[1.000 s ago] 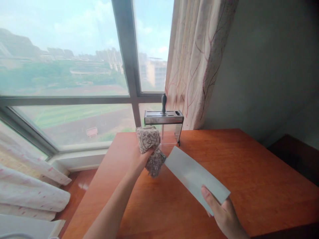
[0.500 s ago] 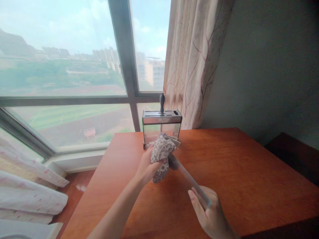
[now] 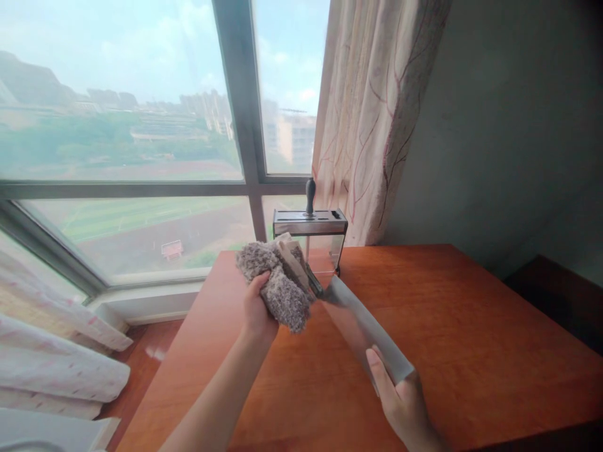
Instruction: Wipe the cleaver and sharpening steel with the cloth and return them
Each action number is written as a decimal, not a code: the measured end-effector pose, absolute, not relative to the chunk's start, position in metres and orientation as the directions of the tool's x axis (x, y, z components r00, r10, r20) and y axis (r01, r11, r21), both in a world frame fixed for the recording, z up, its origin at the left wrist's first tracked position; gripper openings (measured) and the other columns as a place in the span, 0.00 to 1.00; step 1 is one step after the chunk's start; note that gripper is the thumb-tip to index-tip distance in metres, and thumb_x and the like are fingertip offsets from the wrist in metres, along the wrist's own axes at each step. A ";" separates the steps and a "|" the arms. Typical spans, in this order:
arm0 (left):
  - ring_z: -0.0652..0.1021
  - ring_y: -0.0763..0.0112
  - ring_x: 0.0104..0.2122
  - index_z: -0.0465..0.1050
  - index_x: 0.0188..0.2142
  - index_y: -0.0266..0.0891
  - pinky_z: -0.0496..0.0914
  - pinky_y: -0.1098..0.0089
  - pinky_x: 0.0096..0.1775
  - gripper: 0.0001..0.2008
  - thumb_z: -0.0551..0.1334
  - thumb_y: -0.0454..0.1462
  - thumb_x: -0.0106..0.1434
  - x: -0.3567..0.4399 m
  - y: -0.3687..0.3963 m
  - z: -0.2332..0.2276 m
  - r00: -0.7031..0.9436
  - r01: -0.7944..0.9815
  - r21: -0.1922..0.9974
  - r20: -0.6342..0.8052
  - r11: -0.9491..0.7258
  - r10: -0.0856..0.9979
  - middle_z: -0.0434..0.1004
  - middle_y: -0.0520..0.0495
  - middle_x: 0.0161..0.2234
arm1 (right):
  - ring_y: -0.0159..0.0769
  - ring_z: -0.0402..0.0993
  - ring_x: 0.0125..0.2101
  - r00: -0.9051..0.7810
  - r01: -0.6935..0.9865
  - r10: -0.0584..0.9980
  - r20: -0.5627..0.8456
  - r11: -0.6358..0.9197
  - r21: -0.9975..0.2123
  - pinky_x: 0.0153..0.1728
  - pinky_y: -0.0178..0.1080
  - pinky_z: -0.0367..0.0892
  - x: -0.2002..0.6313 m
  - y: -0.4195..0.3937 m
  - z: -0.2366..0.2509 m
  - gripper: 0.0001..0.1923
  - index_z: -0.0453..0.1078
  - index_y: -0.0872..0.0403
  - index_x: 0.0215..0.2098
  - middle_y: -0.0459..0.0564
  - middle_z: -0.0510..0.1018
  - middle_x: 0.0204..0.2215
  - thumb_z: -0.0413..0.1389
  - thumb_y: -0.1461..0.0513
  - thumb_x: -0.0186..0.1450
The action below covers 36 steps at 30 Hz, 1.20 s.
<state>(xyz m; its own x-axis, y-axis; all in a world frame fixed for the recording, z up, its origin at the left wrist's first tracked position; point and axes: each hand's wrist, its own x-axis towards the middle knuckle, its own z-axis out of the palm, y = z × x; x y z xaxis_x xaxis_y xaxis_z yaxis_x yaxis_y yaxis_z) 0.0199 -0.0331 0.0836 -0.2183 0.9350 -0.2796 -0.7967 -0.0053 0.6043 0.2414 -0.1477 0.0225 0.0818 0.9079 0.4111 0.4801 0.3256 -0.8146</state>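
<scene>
My left hand (image 3: pixel 260 314) is closed round a fluffy grey cloth (image 3: pixel 287 298), its thumb pressed on the front. My right hand (image 3: pixel 400 395) grips the near end of a cleaver (image 3: pixel 362 329) by its wide grey blade, thumb on the flat. The cleaver's dark handle (image 3: pixel 315 285) points away towards the cloth, and its far end is hidden behind the folds. Whether the cloth touches the handle, I cannot tell. Just beyond both hands stands a clear-sided knife block (image 3: pixel 311 220) with a metal top; a black knife handle (image 3: pixel 309 194) sticks up from it.
The brown wooden table (image 3: pixel 471 339) spreads under my hands, its left edge running beside the window. A patterned curtain (image 3: pixel 372 113) hangs behind the knife block. More curtain (image 3: pixel 61 358) lies low on the left, and a dark piece of furniture (image 3: pixel 551 295) stands beyond the right edge.
My left hand and the cloth have shifted left, and the cloth has spread open more. The cleaver has turned, so its broad side now shows. My right hand has moved slightly right.
</scene>
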 end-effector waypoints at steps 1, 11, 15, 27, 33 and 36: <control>0.80 0.65 0.29 0.75 0.38 0.34 0.76 0.65 0.38 0.12 0.63 0.34 0.53 0.017 -0.029 0.083 -0.280 -0.806 0.587 -0.268 -0.074 0.922 0.81 0.47 0.30 | 0.33 0.64 0.17 0.162 0.414 0.924 0.346 0.255 -0.874 0.21 0.35 0.60 0.242 -0.150 0.022 0.17 0.65 0.53 0.21 0.46 0.67 0.16 0.52 0.55 0.67; 0.81 0.60 0.38 0.74 0.44 0.34 0.74 0.63 0.46 0.14 0.60 0.40 0.61 0.022 -0.032 0.080 -0.067 -0.884 0.465 -0.224 0.046 0.972 0.82 0.43 0.36 | 0.30 0.58 0.14 0.223 -0.191 0.966 -0.132 -0.089 -0.978 0.16 0.34 0.55 0.206 -0.158 0.028 0.24 0.61 0.52 0.21 0.41 0.61 0.13 0.53 0.43 0.60; 0.82 0.61 0.37 0.75 0.44 0.34 0.74 0.65 0.46 0.16 0.60 0.43 0.62 0.027 -0.039 0.076 0.073 -0.862 0.473 -0.238 0.181 0.969 0.82 0.45 0.32 | 0.31 0.60 0.14 0.163 -0.186 0.977 -0.140 -0.109 -0.977 0.18 0.34 0.58 0.191 -0.154 0.027 0.25 0.61 0.53 0.18 0.42 0.62 0.12 0.54 0.43 0.60; 0.82 0.58 0.35 0.73 0.45 0.34 0.75 0.64 0.42 0.20 0.67 0.42 0.55 0.067 -0.067 0.067 0.250 -0.702 0.562 -0.380 0.437 0.891 0.82 0.41 0.35 | 0.40 0.77 0.38 0.065 0.134 0.987 0.149 0.140 -0.981 0.41 0.35 0.71 0.197 -0.127 0.033 0.16 0.74 0.54 0.38 0.52 0.80 0.34 0.51 0.52 0.66; 0.82 0.57 0.31 0.75 0.39 0.32 0.76 0.62 0.38 0.18 0.64 0.45 0.57 0.054 -0.057 0.071 0.251 -0.722 0.512 -0.433 0.465 0.866 0.81 0.40 0.27 | 0.33 0.70 0.21 0.031 0.163 0.988 0.154 0.147 -0.976 0.25 0.33 0.67 0.196 -0.141 0.020 0.22 0.70 0.54 0.23 0.46 0.72 0.17 0.51 0.48 0.65; 0.82 0.57 0.31 0.75 0.40 0.33 0.76 0.61 0.38 0.18 0.64 0.45 0.57 0.053 -0.056 0.071 0.272 -0.735 0.489 -0.421 0.469 0.865 0.82 0.41 0.28 | 0.35 0.70 0.22 0.080 0.155 0.985 0.156 0.142 -0.978 0.27 0.34 0.67 0.193 -0.146 0.018 0.26 0.70 0.55 0.21 0.47 0.72 0.18 0.50 0.45 0.65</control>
